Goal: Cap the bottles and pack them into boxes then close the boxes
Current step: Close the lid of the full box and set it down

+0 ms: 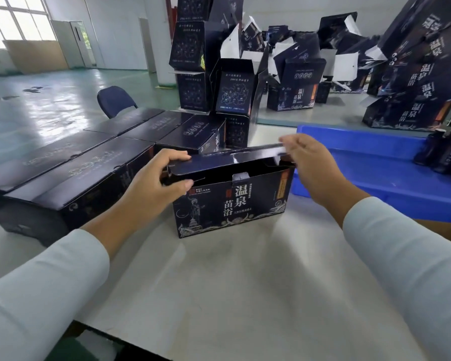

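Note:
A dark blue printed box [229, 207] stands on the white table [245, 282] in front of me. Its top lid flap [227, 160] is partly folded down over the opening, and a small tab sticks up at the front rim. My left hand [162, 181] pinches the left end of the flap between thumb and fingers. My right hand [315, 165] holds the flap's right end, fingers over its top edge. What is inside the box is hidden. Dark bottles [445, 152] stand in a blue tray [375, 162] at the right.
Several closed dark boxes [84, 173] lie in rows on the table's left. Open empty boxes [235, 87] are stacked behind, and more are piled at the back right [414, 74]. A blue chair [115, 100] stands on the green floor beyond.

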